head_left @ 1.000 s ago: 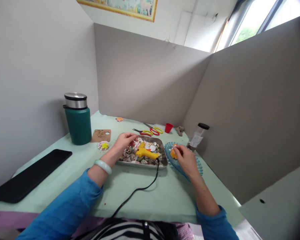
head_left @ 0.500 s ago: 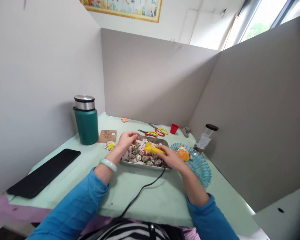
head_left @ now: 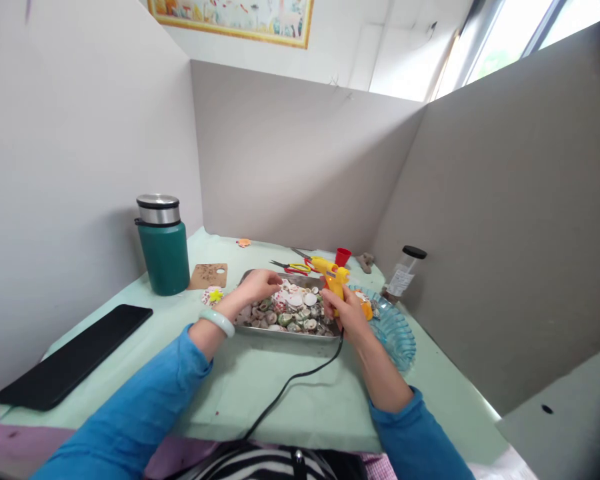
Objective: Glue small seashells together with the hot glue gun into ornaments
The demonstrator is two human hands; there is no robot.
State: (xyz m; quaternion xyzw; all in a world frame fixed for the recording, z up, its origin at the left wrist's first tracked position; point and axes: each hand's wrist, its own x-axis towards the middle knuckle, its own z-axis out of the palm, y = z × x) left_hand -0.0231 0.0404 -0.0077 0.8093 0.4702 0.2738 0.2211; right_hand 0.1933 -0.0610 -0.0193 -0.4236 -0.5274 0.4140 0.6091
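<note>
My right hand [head_left: 349, 311] grips the handle of a yellow glue gun [head_left: 335, 279], held upright over the right side of a metal tray [head_left: 280, 333]. A black cord [head_left: 290, 380] runs from its handle to the table's front edge. The tray is heaped with seashells [head_left: 286, 319], snail-like ones at the front and paler flat ones behind. Above the left part of the tray is my left hand [head_left: 261, 287], fingers bent and drawn together. Whatever lies between its fingertips is too small to make out. A pale green bangle [head_left: 217, 322] circles that wrist.
Right of the tray is a blue ribbed plate [head_left: 400, 340] with an orange shell piece [head_left: 367, 307]. Behind stand scissors [head_left: 295, 268], a red cup [head_left: 343, 256] and a lidded jar [head_left: 403, 275]. At left are a green flask [head_left: 164, 257], a brown board [head_left: 209, 276] and a black slab [head_left: 77, 353].
My right hand has turned the glue gun from lying level over the shells to upright, with its nozzle swung up and away from my left hand. My left hand stays over the tray.
</note>
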